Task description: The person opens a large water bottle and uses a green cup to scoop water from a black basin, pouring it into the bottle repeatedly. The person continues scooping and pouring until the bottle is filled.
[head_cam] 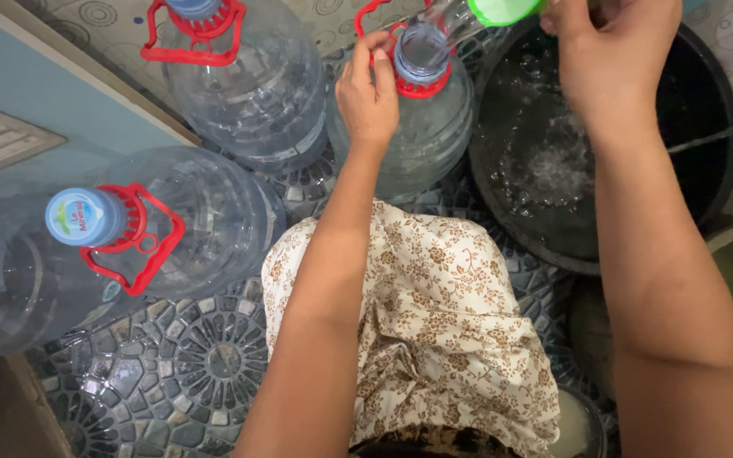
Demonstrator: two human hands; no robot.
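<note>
We observe the left hand [368, 93] resting against the neck of an open clear water jug [409, 127]. Its fingers [372, 53] are curled together around the red carry handle [377, 25] beside the jug mouth, so the hand grips that handle. The jug mouth sits just right of these fingertips, uncapped, with a red collar around it.

The right hand [608, 47] is raised above and to the right of the jug mouth. Its fingers are closed on a green scoop [502, 10], whose clear spout end tilts down towards the mouth, just left of the right fingertips. How the fingers wrap the scoop cannot be determined, as the frame edge cuts them off.

Directly below the right hand lies a black basin [706, 93] holding rippling water. Left of the left fingers stands a second jug [239, 85]; further below, a blue-capped jug [171, 229] rests. All stand on patterned floor tiles [188, 365].
</note>
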